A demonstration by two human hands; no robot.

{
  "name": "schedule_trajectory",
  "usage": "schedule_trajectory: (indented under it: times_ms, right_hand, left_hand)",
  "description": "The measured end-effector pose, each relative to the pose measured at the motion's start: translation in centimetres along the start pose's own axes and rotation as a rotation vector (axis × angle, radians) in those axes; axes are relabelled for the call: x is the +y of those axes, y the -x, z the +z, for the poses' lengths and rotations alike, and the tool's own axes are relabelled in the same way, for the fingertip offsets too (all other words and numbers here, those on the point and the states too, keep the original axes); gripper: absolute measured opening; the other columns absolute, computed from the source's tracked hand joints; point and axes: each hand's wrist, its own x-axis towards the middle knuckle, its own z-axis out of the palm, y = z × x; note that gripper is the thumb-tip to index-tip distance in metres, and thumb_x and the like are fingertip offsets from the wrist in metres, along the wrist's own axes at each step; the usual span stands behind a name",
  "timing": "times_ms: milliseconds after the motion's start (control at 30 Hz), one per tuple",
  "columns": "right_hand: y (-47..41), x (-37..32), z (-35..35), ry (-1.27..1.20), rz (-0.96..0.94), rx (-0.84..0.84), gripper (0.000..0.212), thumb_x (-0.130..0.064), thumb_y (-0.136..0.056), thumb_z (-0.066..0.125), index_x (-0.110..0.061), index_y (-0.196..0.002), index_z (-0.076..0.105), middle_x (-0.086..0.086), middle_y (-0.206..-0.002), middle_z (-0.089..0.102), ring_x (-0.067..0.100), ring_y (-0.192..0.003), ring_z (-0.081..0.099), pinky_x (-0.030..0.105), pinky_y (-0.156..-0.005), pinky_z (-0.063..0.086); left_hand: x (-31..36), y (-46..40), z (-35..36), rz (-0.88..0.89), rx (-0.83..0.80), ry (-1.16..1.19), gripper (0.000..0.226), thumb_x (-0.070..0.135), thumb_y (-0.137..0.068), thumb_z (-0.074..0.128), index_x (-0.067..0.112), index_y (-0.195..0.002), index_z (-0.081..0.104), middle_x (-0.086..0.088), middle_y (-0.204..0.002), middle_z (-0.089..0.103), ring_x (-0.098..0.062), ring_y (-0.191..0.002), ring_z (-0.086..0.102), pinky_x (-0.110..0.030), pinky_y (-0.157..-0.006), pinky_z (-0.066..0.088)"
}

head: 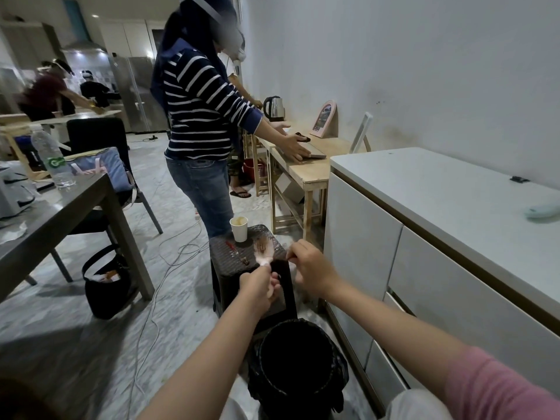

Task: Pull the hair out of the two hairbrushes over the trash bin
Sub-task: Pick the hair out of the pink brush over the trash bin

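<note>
My left hand [257, 287] grips the handle of a pink hairbrush [263, 250], whose blurred head points away from me over a dark woven stool [224, 253]. Just right of the brush head, my right hand [313, 269] pinches a tuft of dark hair [280, 263]. The trash bin [333, 368], lined with a black bag, stands on the floor just below and in front of both hands. A thin red-handled tool [236, 251] lies on the stool top. I cannot make out a second hairbrush for certain.
A paper cup [239, 228] stands on the stool. A white cabinet [424, 237] runs along the right, with a pale green object [542, 211] on top. A person in a striped top [200, 116] stands ahead at a wooden bench. A grey table [60, 213], a black bag [106, 283] and floor cables lie left.
</note>
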Motion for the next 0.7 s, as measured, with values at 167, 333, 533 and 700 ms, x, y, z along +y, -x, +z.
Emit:
schedule_trajectory:
  times_ms: [167, 333, 533, 700]
  right_hand:
    - [2.1, 0.3, -2.5, -0.206, 0.101, 0.260, 0.013, 0.009, -0.077, 0.051, 0.001, -0.080, 0.060, 0.009, -0.079, 0.057, 0.011, -0.069, 0.049, 0.020, -0.063, 0.043]
    - [3.1, 2.2, -4.9, -0.246, 0.309, 0.330, 0.011, 0.003, -0.084, 0.061, -0.005, -0.084, 0.067, 0.003, -0.080, 0.061, 0.008, -0.071, 0.056, 0.012, -0.065, 0.046]
    - [3.0, 3.5, -4.5, -0.155, 0.444, 0.125, 0.013, -0.002, -0.085, 0.061, -0.005, -0.089, 0.073, 0.011, -0.090, 0.064, 0.021, -0.080, 0.061, 0.029, -0.076, 0.051]
    - [3.0, 3.6, -2.0, -0.077, 0.546, -0.119, 0.025, -0.001, -0.083, 0.053, -0.005, -0.094, 0.075, 0.014, -0.101, 0.066, 0.025, -0.096, 0.063, 0.032, -0.089, 0.051]
  left_hand:
    - [1.0, -2.4, -2.2, 0.014, 0.058, 0.006, 0.009, 0.008, -0.098, 0.043, 0.007, -0.095, 0.051, -0.005, -0.068, 0.047, -0.006, -0.036, 0.041, -0.008, -0.029, 0.033]
    - [0.8, -3.0, -3.7, 0.044, 0.125, -0.100, 0.008, 0.009, -0.096, 0.050, 0.003, -0.101, 0.053, -0.007, -0.070, 0.052, -0.012, -0.052, 0.043, -0.017, -0.039, 0.040]
    - [-0.2, -2.4, -3.2, 0.078, 0.092, -0.192, 0.022, 0.014, -0.096, 0.054, 0.003, -0.077, 0.053, -0.007, -0.069, 0.055, -0.014, -0.052, 0.045, -0.016, -0.034, 0.040]
    - [-0.7, -1.4, -2.3, 0.076, 0.034, -0.256, 0.025, 0.015, -0.097, 0.055, 0.002, -0.075, 0.054, -0.008, -0.068, 0.054, -0.014, -0.051, 0.044, -0.023, -0.046, 0.041]
